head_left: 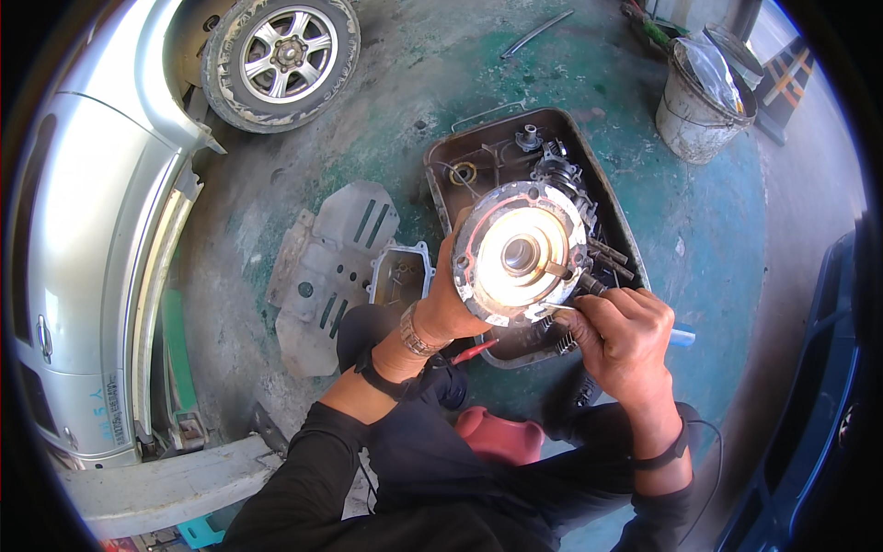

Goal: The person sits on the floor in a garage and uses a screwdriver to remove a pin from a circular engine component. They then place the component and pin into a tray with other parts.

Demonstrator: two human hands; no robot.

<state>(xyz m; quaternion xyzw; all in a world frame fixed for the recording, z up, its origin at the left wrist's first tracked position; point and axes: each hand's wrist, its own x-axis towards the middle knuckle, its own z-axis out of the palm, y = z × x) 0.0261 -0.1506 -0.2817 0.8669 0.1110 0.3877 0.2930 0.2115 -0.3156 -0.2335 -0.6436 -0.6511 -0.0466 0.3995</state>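
Note:
My left hand grips a round metal housing from its left side, tilted so its bright inner bore faces me. White and reddish residue marks its flange. Closed around a thin metal-tipped tool is my right hand, the tip lying at the flange's lower right edge. A blue end shows beyond that hand, roughly in line with the tip. Beneath the housing is a dark metal tray with gears, shafts and other greasy parts. My fingers partly hide the tool.
Left of the tray lie a slotted metal plate and an open cast cover. A red stool is beneath me. Around stand a silver vehicle, a wheel, a dirty bucket and a blue car.

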